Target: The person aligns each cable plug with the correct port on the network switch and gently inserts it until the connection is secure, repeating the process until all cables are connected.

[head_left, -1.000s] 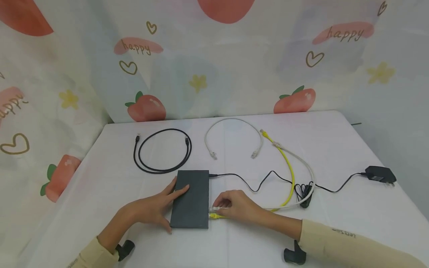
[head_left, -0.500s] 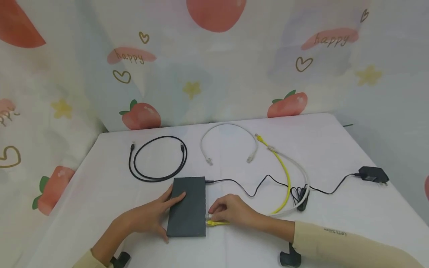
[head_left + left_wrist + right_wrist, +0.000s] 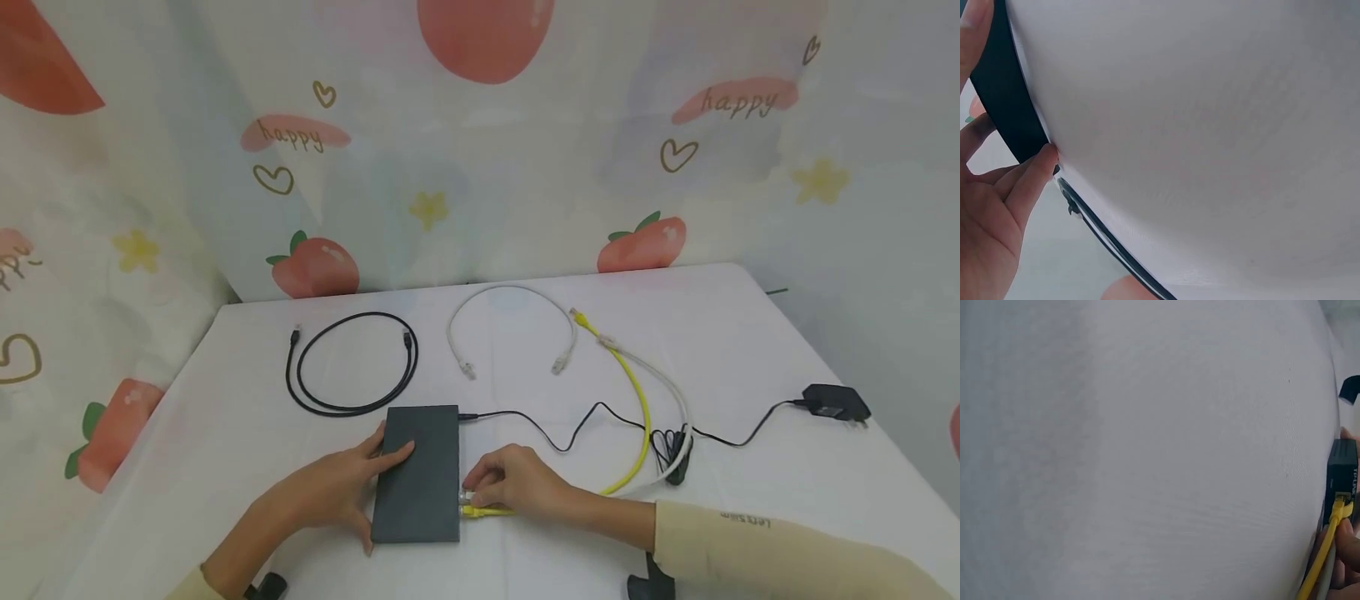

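In the head view a dark, flat network switch (image 3: 417, 475) lies on the white table. My left hand (image 3: 330, 492) holds its left side, one finger across the top and the thumb at the near corner. My right hand (image 3: 525, 483) pinches the clear plug (image 3: 467, 497) of a white network cable (image 3: 678, 400) against the switch's right side; whether it is fully seated is hidden. Just nearer, a yellow network cable (image 3: 639, 392) sits in a port, its plug (image 3: 1342, 505) clear in the right wrist view. Left fingers (image 3: 1038, 172) touch the switch's edge in the left wrist view.
A coiled black network cable (image 3: 352, 411) lies at the back left, with a short white cable (image 3: 510, 287) beside it. A thin black power cord (image 3: 555, 442) runs from the switch to an adapter (image 3: 836, 402) at the right, with a tied bundle (image 3: 675, 467) midway.
The head view has shifted, so everything sits lower and slightly left. My right hand keeps pinching the white cable's plug by the switch; my left hand has kept its place.
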`<action>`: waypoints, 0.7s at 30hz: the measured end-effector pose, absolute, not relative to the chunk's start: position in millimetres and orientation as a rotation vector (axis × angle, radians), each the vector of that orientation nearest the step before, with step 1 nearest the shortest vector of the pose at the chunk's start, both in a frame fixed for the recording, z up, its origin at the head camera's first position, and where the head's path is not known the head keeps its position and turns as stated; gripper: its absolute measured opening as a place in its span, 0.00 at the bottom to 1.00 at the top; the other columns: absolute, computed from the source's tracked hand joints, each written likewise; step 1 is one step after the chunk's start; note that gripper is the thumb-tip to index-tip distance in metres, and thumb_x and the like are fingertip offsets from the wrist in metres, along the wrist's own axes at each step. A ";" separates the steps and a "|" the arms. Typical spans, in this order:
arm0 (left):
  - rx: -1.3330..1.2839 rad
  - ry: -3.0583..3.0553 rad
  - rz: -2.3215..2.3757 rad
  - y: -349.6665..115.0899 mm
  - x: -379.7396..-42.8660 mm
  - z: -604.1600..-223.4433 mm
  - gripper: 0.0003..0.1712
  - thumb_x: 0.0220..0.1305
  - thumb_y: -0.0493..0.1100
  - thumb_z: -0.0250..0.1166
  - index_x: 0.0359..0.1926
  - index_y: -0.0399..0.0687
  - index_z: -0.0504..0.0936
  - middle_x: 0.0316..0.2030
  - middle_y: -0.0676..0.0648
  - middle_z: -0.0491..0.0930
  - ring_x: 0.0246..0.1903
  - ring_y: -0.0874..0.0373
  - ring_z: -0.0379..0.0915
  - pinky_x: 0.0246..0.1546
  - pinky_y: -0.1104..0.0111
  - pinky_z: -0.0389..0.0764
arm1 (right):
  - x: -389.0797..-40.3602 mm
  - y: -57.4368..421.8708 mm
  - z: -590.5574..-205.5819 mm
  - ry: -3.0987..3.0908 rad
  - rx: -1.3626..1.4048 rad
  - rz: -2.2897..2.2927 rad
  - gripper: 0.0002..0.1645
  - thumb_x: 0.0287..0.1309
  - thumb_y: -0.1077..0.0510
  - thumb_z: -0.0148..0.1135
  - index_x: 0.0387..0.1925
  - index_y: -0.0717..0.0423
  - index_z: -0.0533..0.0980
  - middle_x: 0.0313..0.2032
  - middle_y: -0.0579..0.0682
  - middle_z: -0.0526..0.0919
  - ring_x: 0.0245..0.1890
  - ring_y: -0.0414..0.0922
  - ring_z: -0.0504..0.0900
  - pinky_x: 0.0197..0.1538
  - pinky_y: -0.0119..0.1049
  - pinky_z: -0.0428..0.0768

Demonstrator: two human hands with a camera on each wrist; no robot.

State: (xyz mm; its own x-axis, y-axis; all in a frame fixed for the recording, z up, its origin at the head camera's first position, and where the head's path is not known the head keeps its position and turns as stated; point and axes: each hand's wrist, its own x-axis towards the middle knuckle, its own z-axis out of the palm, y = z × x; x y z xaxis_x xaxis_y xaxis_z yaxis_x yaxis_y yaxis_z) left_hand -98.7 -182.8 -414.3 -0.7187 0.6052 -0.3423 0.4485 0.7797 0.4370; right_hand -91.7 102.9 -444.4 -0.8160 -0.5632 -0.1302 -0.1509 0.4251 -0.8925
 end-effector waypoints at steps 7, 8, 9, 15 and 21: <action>0.829 2.517 0.415 -182.7 -97.5 -415.7 0.70 0.23 0.63 0.79 0.72 0.61 0.56 0.69 0.28 0.45 0.57 0.38 0.66 0.48 0.53 0.74 | -90.4 101.1 -444.9 2.255 -0.600 -1.400 0.06 0.48 0.62 0.71 0.32 0.54 0.83 0.27 0.39 0.84 0.28 0.35 0.80 0.36 0.29 0.76; 0.839 2.524 0.404 -183.1 -97.0 -415.7 0.70 0.23 0.63 0.79 0.72 0.60 0.56 0.68 0.28 0.46 0.56 0.38 0.67 0.47 0.54 0.74 | -90.7 100.1 -444.6 2.248 -0.601 -1.402 0.06 0.48 0.63 0.71 0.32 0.54 0.83 0.26 0.39 0.83 0.28 0.35 0.80 0.36 0.29 0.76; 0.848 2.529 0.394 -183.1 -96.8 -415.5 0.70 0.22 0.63 0.79 0.72 0.59 0.56 0.68 0.27 0.46 0.55 0.38 0.68 0.47 0.55 0.75 | -91.2 99.0 -444.2 2.240 -0.600 -1.403 0.06 0.48 0.64 0.71 0.31 0.54 0.83 0.25 0.40 0.83 0.27 0.36 0.80 0.34 0.29 0.76; 0.883 2.549 0.324 -179.4 -99.3 -412.6 0.71 0.21 0.61 0.80 0.72 0.56 0.57 0.67 0.26 0.48 0.52 0.40 0.72 0.44 0.58 0.77 | -95.4 94.2 -440.8 2.199 -0.585 -1.404 0.07 0.45 0.66 0.72 0.25 0.54 0.81 0.20 0.44 0.82 0.21 0.38 0.77 0.25 0.28 0.75; 0.880 2.536 0.357 -180.2 -99.2 -413.7 0.71 0.22 0.61 0.80 0.72 0.57 0.56 0.67 0.26 0.48 0.52 0.39 0.71 0.44 0.57 0.77 | -96.4 95.1 -440.1 2.187 -0.568 -1.397 0.07 0.44 0.65 0.73 0.25 0.54 0.80 0.20 0.44 0.82 0.22 0.38 0.79 0.26 0.29 0.75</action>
State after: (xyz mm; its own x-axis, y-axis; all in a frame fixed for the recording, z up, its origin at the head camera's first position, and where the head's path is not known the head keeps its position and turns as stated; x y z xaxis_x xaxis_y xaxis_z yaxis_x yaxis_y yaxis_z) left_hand -99.2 -180.2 -413.7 -0.7061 0.6358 -0.3117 0.5249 0.7655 0.3722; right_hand -96.4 95.1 -440.1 -0.7985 -0.5770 -0.1716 -0.0868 0.3924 -0.9157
